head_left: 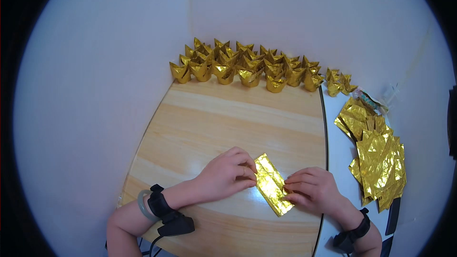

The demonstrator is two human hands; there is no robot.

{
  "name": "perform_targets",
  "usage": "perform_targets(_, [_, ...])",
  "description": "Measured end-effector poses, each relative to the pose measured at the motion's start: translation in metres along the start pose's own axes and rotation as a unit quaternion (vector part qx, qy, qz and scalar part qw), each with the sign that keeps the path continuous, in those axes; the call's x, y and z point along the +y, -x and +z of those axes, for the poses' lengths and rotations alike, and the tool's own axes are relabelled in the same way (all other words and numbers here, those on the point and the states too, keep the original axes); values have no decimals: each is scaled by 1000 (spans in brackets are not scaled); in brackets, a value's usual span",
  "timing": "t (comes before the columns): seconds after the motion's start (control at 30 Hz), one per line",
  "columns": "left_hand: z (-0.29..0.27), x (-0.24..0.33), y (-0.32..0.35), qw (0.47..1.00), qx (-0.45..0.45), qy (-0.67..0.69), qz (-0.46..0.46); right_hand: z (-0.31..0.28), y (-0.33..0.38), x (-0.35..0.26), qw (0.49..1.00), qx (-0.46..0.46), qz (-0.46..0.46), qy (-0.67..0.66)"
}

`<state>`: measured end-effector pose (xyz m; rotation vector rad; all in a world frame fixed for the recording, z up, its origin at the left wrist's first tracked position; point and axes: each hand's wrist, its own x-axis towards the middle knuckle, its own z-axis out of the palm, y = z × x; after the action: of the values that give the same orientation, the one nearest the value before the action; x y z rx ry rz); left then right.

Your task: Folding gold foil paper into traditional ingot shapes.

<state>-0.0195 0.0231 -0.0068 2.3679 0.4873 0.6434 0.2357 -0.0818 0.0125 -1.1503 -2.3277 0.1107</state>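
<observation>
A strip of shiny gold foil paper (271, 184), folded into a long rectangle, lies slanted over the wooden table near its front right. My left hand (231, 173) pinches its left long edge, thumb and fingers closed on it. On the opposite edge, my right hand (312, 189) has its thumb and fingertips closed on the paper, where a small flap near the lower end stands up. The fingers hide parts of both edges.
Several folded gold paper ingots (250, 77) stand in rows along the back of the wooden table (223, 123). A smaller group of ingots (335, 83) sits on the white surface (339, 154) at right, with a pile of gold foil sheets (378, 162) and a crumpled plastic wrapper (372, 101).
</observation>
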Motion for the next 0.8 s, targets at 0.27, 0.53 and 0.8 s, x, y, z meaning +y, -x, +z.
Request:
perform_targets(0.27, [-2, 3, 0, 993, 57, -75, -65, 1, -4, -5, 997, -30, 69, -23])
perform_targets(0.53, [4, 9, -1, 997, -10, -62, -33, 4, -16, -18, 982, -47, 179, -40])
perform_targets(0.8, [7, 12, -2, 994, -7, -52, -91, 1, -21, -17, 881, -117, 375, -264])
